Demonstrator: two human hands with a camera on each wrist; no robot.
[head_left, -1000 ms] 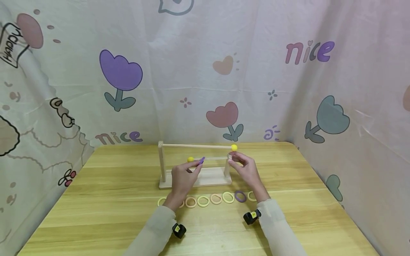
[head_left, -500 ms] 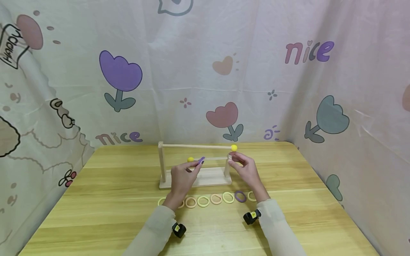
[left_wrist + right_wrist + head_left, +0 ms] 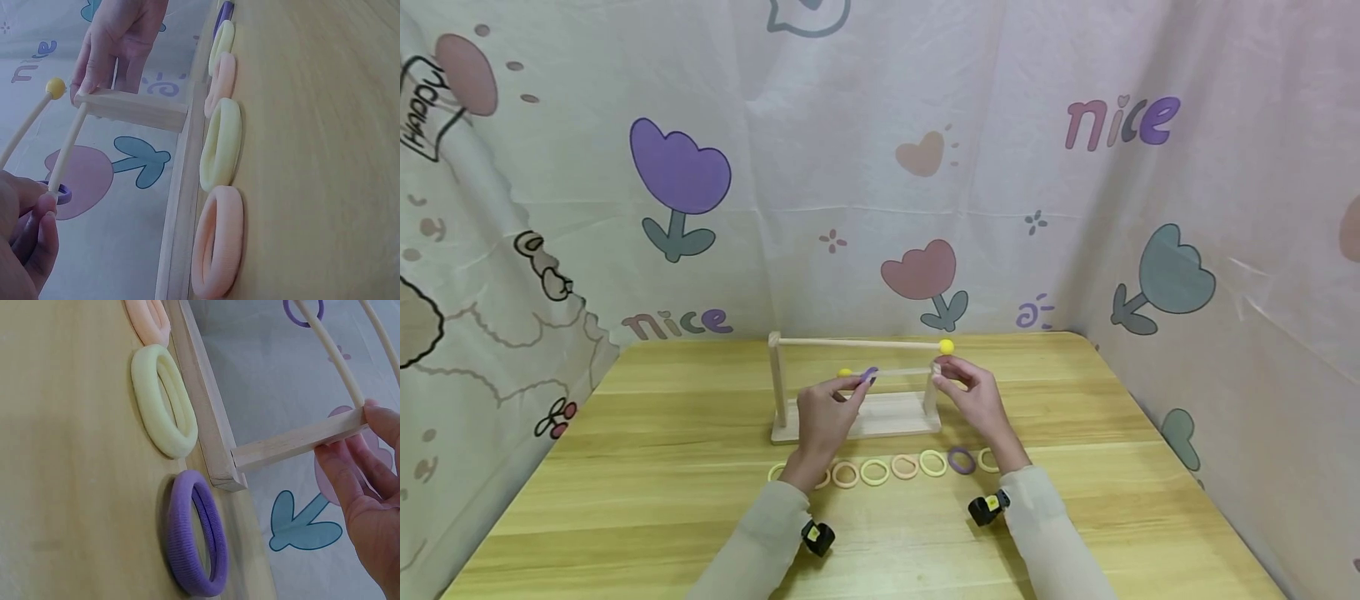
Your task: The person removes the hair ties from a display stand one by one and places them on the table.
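My left hand [image 3: 826, 419] pinches a purple hair tie [image 3: 869, 374] between thumb and fingers. In the right wrist view the lower wooden rod [image 3: 334, 353] passes through this hair tie [image 3: 304, 324]. The rod ends in a yellow ball [image 3: 845, 373] on the left, close to my left fingers. My right hand [image 3: 976, 397] grips the top of the short right post [image 3: 300, 442] of the wooden stand [image 3: 895, 414], thumb on one side and fingers on the other. Above it, the upper rod [image 3: 861, 342] runs from the tall left post [image 3: 778, 383] to another yellow ball [image 3: 946, 346].
In front of the stand, several hair ties lie in a row on the wooden table [image 3: 895, 542]: yellow [image 3: 875, 484], peach [image 3: 846, 487] and one purple hair tie [image 3: 961, 472]. My left forearm covers part of the row. A printed curtain [image 3: 820, 167] hangs behind the table.
The purple hair tie has tilted a little and shifted slightly left with my left fingers. My right hand keeps its grip on the short post.
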